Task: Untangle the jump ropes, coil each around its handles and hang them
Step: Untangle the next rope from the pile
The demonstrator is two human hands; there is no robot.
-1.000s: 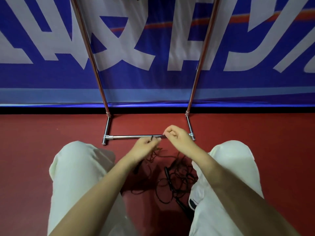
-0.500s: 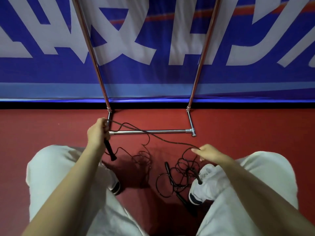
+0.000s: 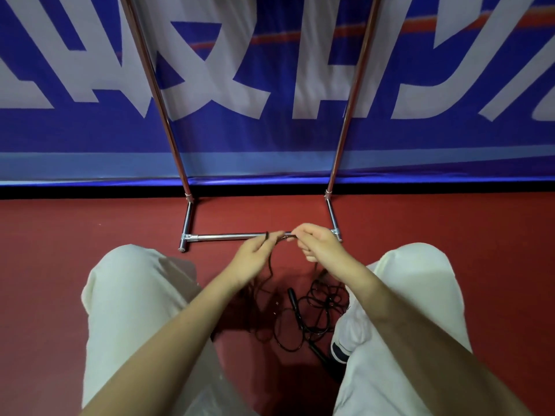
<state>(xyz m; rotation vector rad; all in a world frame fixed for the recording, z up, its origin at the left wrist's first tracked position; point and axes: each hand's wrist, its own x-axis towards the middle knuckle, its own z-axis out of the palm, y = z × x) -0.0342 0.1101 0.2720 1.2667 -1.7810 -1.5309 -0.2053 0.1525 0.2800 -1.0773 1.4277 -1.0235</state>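
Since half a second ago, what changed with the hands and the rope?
Both hands came together in front of the rack's bottom bar. The left hand, which gripped a black handle out to the left, now pinches the cord; the right hand rose from the floor and pinches it too. The tangle on the floor stayed.

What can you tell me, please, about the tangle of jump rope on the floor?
The jump rope tangle is thin black cord, lying in loose overlapping loops on the red floor between the person's knees. At least one slim black handle lies among the loops. Strands rise from the heap to both hands: the left hand and right hand each pinch cord, close together, in front of the metal rack's base bar.
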